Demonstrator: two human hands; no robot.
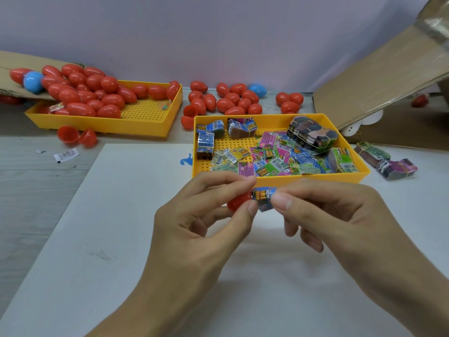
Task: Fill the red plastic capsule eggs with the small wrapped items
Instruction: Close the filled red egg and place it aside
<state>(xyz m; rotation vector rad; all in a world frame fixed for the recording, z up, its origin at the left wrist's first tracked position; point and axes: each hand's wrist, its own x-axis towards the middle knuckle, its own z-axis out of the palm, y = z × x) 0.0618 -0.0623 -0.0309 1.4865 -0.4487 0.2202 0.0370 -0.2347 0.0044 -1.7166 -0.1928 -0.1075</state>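
My left hand (204, 215) grips a red capsule egg half (238, 201) between thumb and fingers. My right hand (340, 215) pinches a small wrapped item (263, 197) at the half's open mouth; how far in it sits is hidden. Behind my hands a yellow tray (315, 177) holds several loose wrapped items (267, 156) and banded bundles (312, 133). Another yellow tray (104, 125) at the back left carries a heap of closed red eggs (82, 93).
More red eggs (233, 100) and a blue egg (257, 90) lie behind the near tray. Two open red halves (76, 137) sit left of it. A tilted cardboard box (379, 88) stands at the right, with bundles (386, 159) beside it. A white board (121, 215) covers the table.
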